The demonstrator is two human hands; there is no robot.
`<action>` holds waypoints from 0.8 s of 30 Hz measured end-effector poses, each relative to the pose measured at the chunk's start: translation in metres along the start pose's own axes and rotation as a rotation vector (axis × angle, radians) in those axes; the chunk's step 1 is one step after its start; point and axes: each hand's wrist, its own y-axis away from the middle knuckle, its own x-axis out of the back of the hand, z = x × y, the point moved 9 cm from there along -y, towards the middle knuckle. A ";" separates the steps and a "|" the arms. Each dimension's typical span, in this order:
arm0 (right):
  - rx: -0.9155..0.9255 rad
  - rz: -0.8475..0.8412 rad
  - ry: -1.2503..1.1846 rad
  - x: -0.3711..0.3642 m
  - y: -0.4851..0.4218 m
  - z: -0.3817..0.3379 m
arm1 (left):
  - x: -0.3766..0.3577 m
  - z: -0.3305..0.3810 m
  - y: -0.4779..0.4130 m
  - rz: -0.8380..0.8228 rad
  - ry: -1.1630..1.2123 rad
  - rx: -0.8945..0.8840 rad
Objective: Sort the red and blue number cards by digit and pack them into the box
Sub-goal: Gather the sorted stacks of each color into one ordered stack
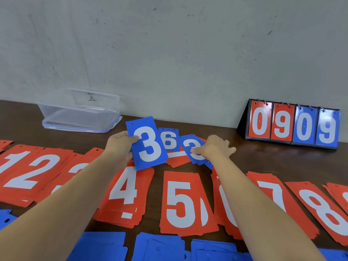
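Blue with a white 3, one card (147,143) stands lifted at the centre of the view, and the left-hand grip (120,147) is clamped on its left edge, thumb on the face and fingers behind. Just toward 3 o'clock a blue 6 card (169,138) and a second blue 3 card (194,149) lie overlapped on a small loose heap of red cards (177,161). The right-hand grip (214,147) is apart, fingers spread and fairly straight, its thumb tip touching the face of that second 3. Across the near half of the dark wooden counter (244,159) runs a row of red piles showing 1 (17,178), 2 (45,166), 4 (125,193), 5 (181,202), 7 (271,191) and 8 (325,211), the forearms hiding the piles between them. Blue piles (160,247) lie face down along the 6 o'clock edge. The clear plastic box (81,113) sits at 10 o'clock against the grey wall, holding no cards. At 2 o'clock a black flip scoreboard (293,125) stands reading 0 9 in red and 0 9 in blue.
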 end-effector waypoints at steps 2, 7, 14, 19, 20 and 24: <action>-0.004 0.005 -0.002 0.001 0.000 -0.001 | 0.002 0.000 0.001 0.019 -0.017 0.004; -0.045 -0.065 -0.132 -0.006 -0.003 0.012 | 0.002 -0.002 0.003 0.015 -0.030 0.009; -0.072 -0.153 -0.209 -0.010 -0.008 0.017 | 0.001 0.001 0.007 0.002 -0.028 0.005; -0.069 -0.131 -0.426 -0.016 -0.021 0.031 | -0.001 0.005 0.008 -0.005 -0.041 -0.006; -0.074 -0.116 -0.548 -0.014 -0.023 0.036 | -0.002 0.006 0.008 -0.004 -0.049 -0.010; -0.026 -0.159 -1.090 0.009 -0.006 0.022 | -0.010 0.004 0.005 -0.015 -0.051 -0.014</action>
